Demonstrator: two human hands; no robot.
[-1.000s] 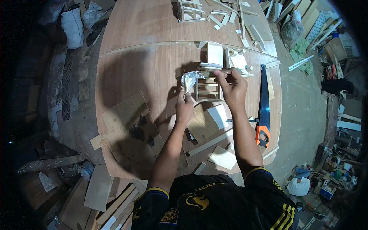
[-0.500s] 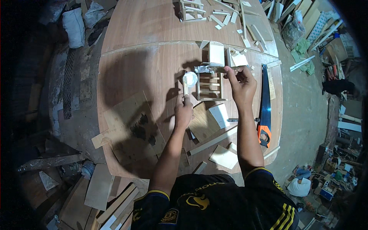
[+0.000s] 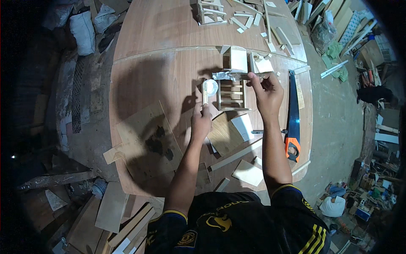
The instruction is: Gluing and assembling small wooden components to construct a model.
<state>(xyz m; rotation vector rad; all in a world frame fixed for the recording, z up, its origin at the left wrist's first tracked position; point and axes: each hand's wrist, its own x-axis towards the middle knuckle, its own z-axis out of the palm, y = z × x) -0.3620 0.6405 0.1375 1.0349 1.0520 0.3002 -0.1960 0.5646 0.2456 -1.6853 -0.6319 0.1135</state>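
Observation:
My left hand (image 3: 201,120) is closed around the lower end of a short wooden strip (image 3: 205,94), which points away from me. Just right of the strip's far end is a small round tub of white paste (image 3: 212,87). My right hand (image 3: 267,91) pinches a flat spatula-like stick (image 3: 224,76), its left end smeared with white. That end hovers near the tub's upper right edge. Partly beneath the stick lies a small slatted wooden frame (image 3: 231,106). Behind the stick stands a small pale wooden box (image 3: 238,59).
A handsaw (image 3: 292,114) with an orange handle lies to the right. Near me are a stained thin board (image 3: 139,139), a brown wooden panel (image 3: 225,134) and a long strip (image 3: 237,154). Another slatted frame (image 3: 211,12) and several offcuts (image 3: 249,21) are at the far side.
The smeared end of the stick has shifted slightly left toward the tub. My left hand and the wooden strip have barely moved.

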